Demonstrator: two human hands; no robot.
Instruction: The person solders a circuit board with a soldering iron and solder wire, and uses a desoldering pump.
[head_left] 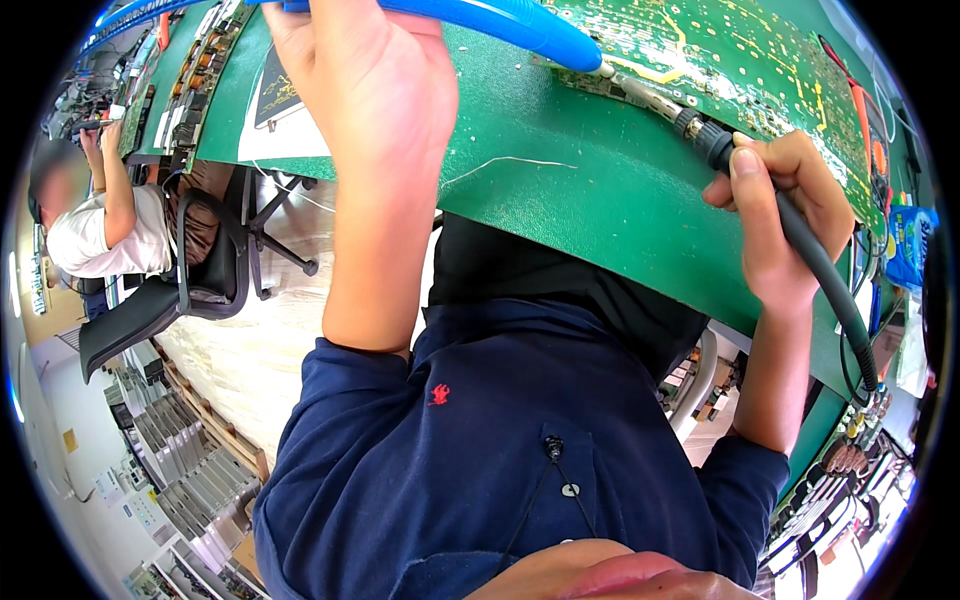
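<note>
My left hand [375, 75] is closed round a blue solder sucker [500, 30]; the picture's top edge cuts off part of the grip. Its white nozzle points right and meets the metal end of a soldering iron [700, 130] at the near edge of a large green circuit board [740, 60]. The iron's dark handle sits in my right hand [795, 200], pinched between thumb and fingers. A thick black cable [835, 300] runs from the handle down past my right wrist. Whether the iron's tip touches the board, I cannot tell.
A pale thin wire [510, 160] lies on the green bench mat [590, 200]. More boards [205, 75] lie to the left, beyond a white sheet [300, 135]. At far left another person [110, 225] sits by a black chair [215, 270]. A blue packet [908, 245] lies far right.
</note>
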